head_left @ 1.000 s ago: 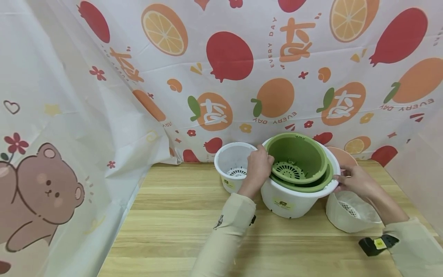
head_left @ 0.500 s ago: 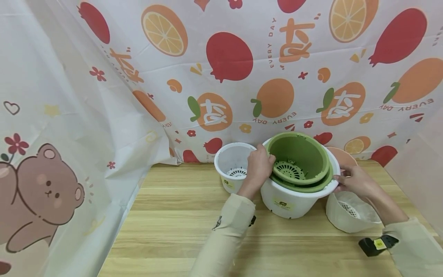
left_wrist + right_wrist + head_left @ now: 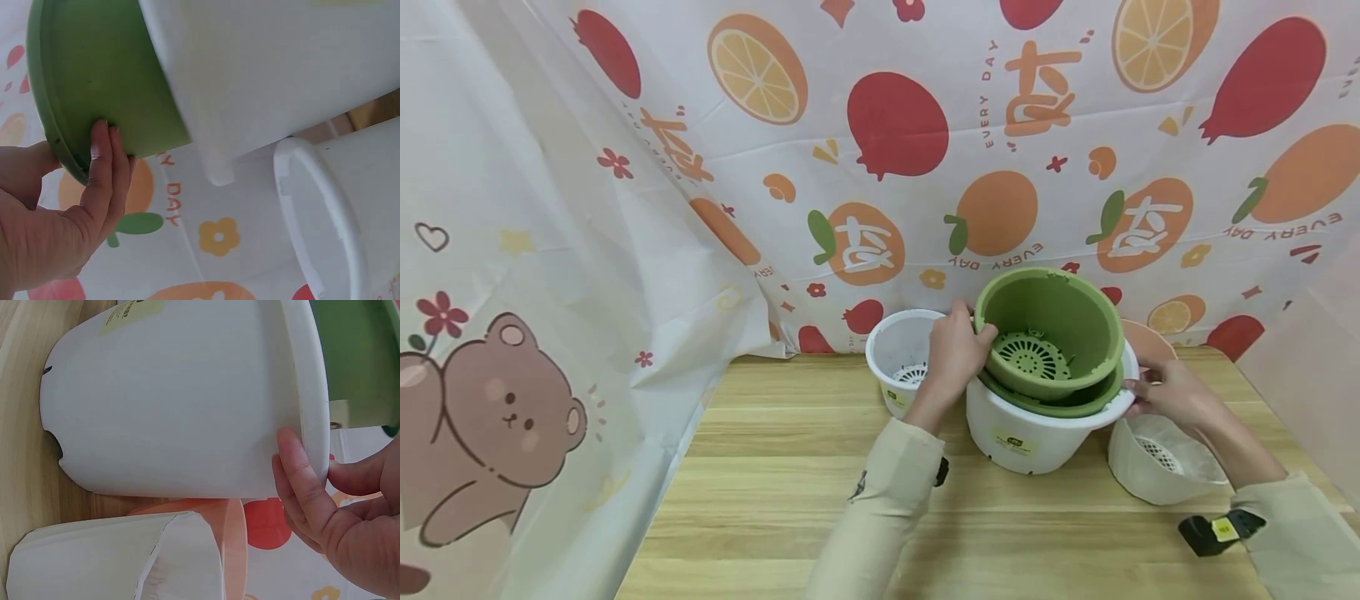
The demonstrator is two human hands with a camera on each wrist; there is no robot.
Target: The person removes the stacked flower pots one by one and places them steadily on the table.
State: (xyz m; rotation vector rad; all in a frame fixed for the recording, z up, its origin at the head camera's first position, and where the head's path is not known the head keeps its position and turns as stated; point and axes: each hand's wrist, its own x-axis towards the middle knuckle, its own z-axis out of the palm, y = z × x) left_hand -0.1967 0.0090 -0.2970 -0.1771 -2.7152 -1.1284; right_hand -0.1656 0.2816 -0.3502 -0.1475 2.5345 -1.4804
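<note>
My left hand (image 3: 953, 346) pinches the left rim of a green plant pot (image 3: 1048, 310) with a slotted base, thumb inside and fingers outside. In the left wrist view this green pot (image 3: 106, 69) stands partly out of the white pot, tilted toward me in the head view. A second green pot (image 3: 1078, 407) sits below it, nested inside the large white pot (image 3: 1015, 446). My right hand (image 3: 1180, 393) grips the white pot's right rim; in the right wrist view its fingers (image 3: 300, 465) press the outside under the rim.
A smaller white pot (image 3: 895, 337) with a slotted base stands left of the nest. To the right are a whitish pot (image 3: 1138, 471) and a peach-coloured pot (image 3: 1150, 342) behind it. A fruit-printed sheet (image 3: 895, 121) hangs behind the wooden table (image 3: 760, 500).
The upper green pot has risen in my left hand, baring more of the lower green pot's rim. My right hand has stayed on the white pot's rim.
</note>
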